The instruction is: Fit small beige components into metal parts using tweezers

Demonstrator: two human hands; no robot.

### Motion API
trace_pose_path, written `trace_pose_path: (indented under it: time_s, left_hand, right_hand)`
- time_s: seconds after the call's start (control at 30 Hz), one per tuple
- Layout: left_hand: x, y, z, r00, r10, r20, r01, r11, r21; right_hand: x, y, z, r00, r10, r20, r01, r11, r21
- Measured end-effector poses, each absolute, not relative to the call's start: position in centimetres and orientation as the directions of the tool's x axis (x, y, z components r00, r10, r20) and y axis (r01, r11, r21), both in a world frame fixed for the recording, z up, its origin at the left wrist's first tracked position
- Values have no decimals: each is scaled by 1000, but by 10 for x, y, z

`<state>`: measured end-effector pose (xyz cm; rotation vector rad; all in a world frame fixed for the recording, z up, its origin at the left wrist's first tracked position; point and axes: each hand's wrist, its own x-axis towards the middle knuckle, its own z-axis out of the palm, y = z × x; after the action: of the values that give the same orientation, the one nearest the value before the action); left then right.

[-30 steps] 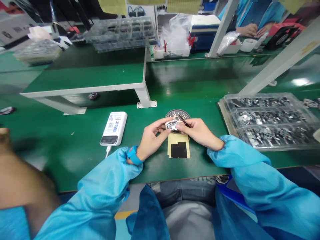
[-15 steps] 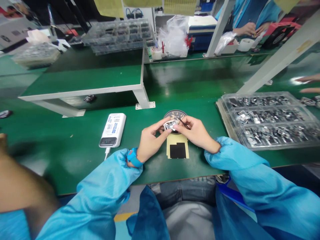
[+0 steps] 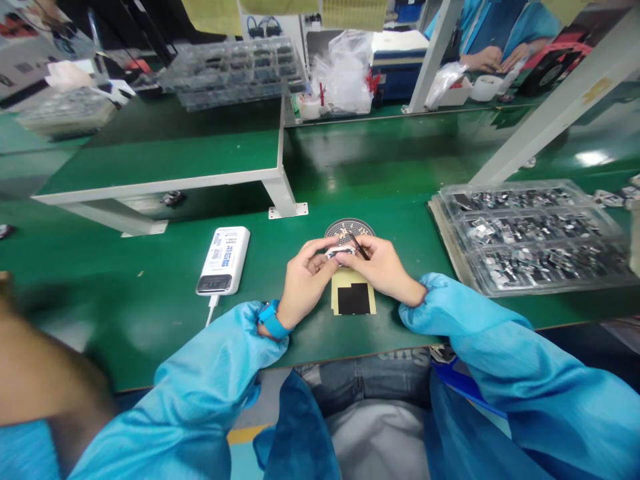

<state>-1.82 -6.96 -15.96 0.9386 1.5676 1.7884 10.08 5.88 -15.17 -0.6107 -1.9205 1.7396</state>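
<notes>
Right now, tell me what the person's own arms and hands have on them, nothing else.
The left sleeve and right sleeve are loose, shiny light-blue smock cloth, bunched at the cuffs. The left hand and right hand are bare, without gloves. A blue wrist strap circles the left wrist.

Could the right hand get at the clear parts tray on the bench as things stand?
Probably yes: the right hand sits near the clear plastic tray, with only the green bench top between them. However, it is holding tweezers, which may need setting down first.
</notes>
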Motion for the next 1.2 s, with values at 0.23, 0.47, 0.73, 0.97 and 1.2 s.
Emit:
trace_pose_path:
  time_s: [0.23, 0.47, 0.73, 0.97, 1.2]
  left_hand:
    - [-17, -68, -167, -565, 810, 155, 220, -33, 975]
    - [-8, -70, -163, -673, 703, 230, 253, -73, 965]
    - [-1, -61, -161, -707, 666, 239, 256, -75, 964]
    - [-4, -53, -157, -694, 688, 212, 170, -129, 977]
    - [-11, -55, -167, -628, 733, 261, 193, -178, 965]
  right_hand:
    - [96, 63, -143, -780, 624, 47, 84, 180, -980]
    - [89, 60, -137, -779, 621, 90, 51, 206, -977]
    - [84, 65, -144, -768, 640, 25, 9, 50, -999]
    - [86, 72, -148, -817, 577, 26, -102, -100, -990]
    - [88, 71, -149, -804, 593, 39, -95, -64, -993]
